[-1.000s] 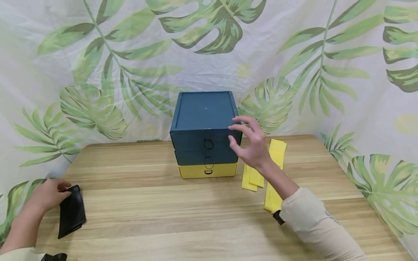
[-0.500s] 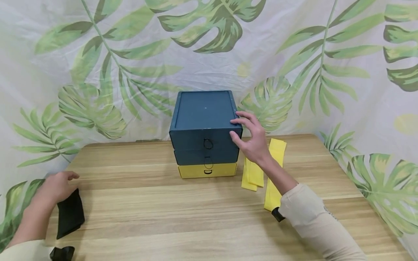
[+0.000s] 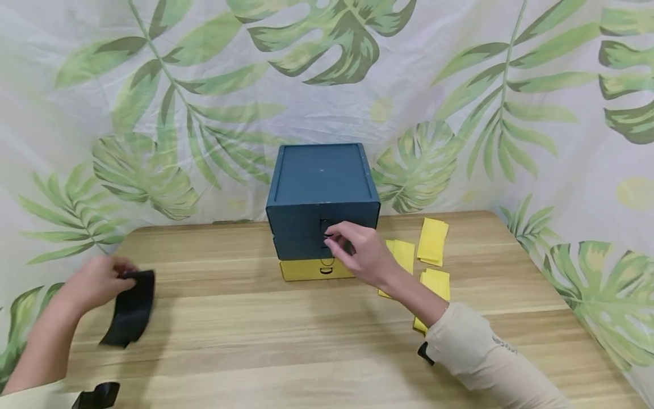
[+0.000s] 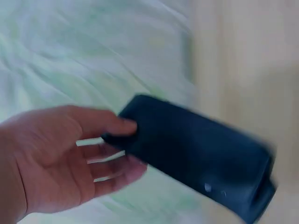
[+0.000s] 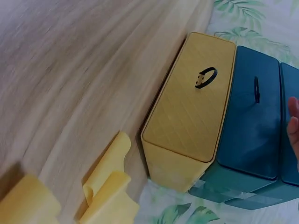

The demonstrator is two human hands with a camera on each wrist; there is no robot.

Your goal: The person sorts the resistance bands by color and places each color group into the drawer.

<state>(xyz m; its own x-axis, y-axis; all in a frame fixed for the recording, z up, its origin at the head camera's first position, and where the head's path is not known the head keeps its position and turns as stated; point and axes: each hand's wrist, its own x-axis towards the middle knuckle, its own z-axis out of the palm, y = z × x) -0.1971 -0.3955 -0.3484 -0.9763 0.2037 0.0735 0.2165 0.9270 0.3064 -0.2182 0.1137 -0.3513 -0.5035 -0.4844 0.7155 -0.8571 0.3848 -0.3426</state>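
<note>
In the head view, my left hand (image 3: pixel 99 284) holds a folded black cloth (image 3: pixel 130 312) above the table's left side. The left wrist view shows the thumb pressing one end of that cloth (image 4: pixel 191 149), while its far end hangs free. My right hand (image 3: pixel 365 255) is in front of a drawer stack (image 3: pixel 322 173), thumb and forefinger pinching the black loop handle (image 3: pixel 323 223) of the top blue drawer. Only some fingertips (image 5: pixel 293 126) enter the right wrist view, beside the top drawer. All drawer fronts look closed. Below are another blue drawer (image 5: pixel 247 121) and a yellow one (image 5: pixel 191 116).
Several folded yellow cloths (image 3: pixel 433 241) lie right of the stack, partly behind my right forearm. Black straps (image 3: pixel 97 396) show at both sleeves. A leaf-patterned curtain (image 3: pixel 204 85) hangs behind the wooden table (image 3: pixel 245 352).
My left hand has lifted the black cloth off the table and moved right. From the stack's top right corner, my right hand has come down and left to the top drawer's handle.
</note>
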